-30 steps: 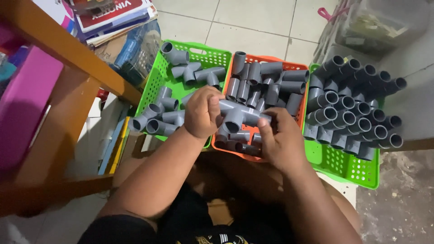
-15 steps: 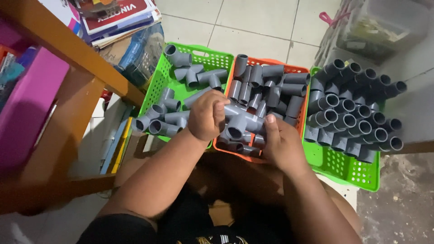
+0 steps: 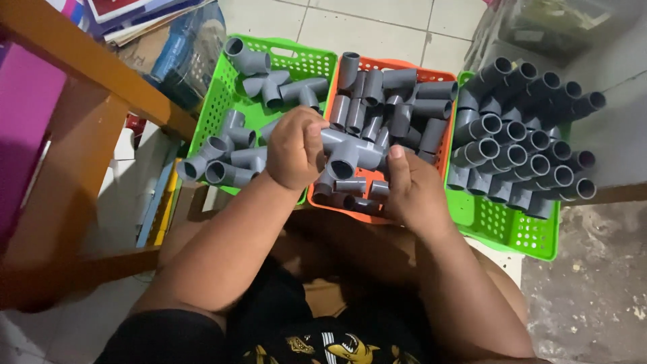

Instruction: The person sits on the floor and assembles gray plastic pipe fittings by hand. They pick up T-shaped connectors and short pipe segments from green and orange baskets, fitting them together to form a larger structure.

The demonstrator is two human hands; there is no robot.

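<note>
Both my hands hold one grey tee-shaped pipe fitting [image 3: 349, 154] over the near edge of the orange basket [image 3: 441, 73]. My left hand [image 3: 294, 148] is closed around the fitting's left end. My right hand [image 3: 412, 190] grips its right end, thumb pressed along the top. The orange basket is filled with several short grey pipe pieces [image 3: 397, 108]. To its left, a green basket [image 3: 222, 101] holds several grey tee and elbow fittings [image 3: 229, 158]. On the right, another green basket [image 3: 502, 232] is packed with several grey pipe sockets [image 3: 522, 145] lying side by side.
An orange wooden frame [image 3: 94, 74] runs along the left with a magenta panel [image 3: 20, 128] behind it. Books and a blue plastic container [image 3: 185, 50] lie at the upper left. A clear bin [image 3: 559, 27] stands at the upper right on a grey surface. My lap is below.
The view has shifted slightly. My hands stay on the tee fitting, moved a little toward the near edge of the orange basket; my right thumb now lies on top of it.
</note>
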